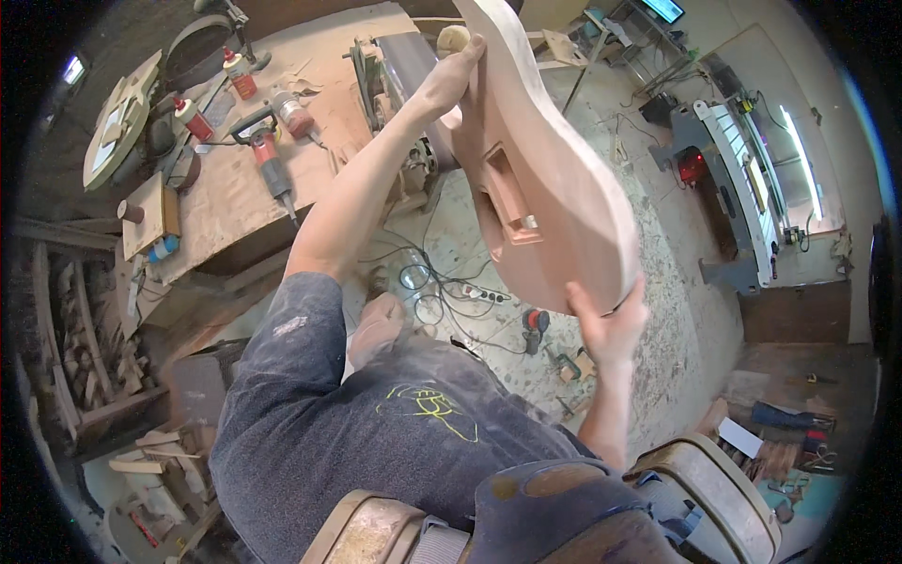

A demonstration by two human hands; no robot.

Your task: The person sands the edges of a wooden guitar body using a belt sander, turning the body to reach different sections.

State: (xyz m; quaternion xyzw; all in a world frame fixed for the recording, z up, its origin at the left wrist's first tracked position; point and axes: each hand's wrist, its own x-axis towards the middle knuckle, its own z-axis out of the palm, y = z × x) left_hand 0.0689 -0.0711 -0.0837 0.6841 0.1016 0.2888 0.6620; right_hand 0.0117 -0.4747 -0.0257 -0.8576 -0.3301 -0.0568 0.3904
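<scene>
1. Guitar body (pixel 578 202) of pale, unpainted wood, held raised and tilted above the floor (pixel 676 273); I see a long rectangular recess (pixel 505 193) cut into its face.
2. Left hand (pixel 449 83) gripping its narrower upper end, near a grey-surfaced machine (pixel 406 58); from my remote view I cannot tell whether wood and machine touch.
3. Right hand (pixel 613 324) gripping the broad lower rim, thumb toward the face, its other fingers partly hidden from me.
4. To the left, I see a bench (pixel 329 47) carrying a red-and-black power tool (pixel 269 164) and two red bottles (pixel 243 83).
5. On the floor below, I make out a power strip (pixel 485 294) among dark cables.
</scene>
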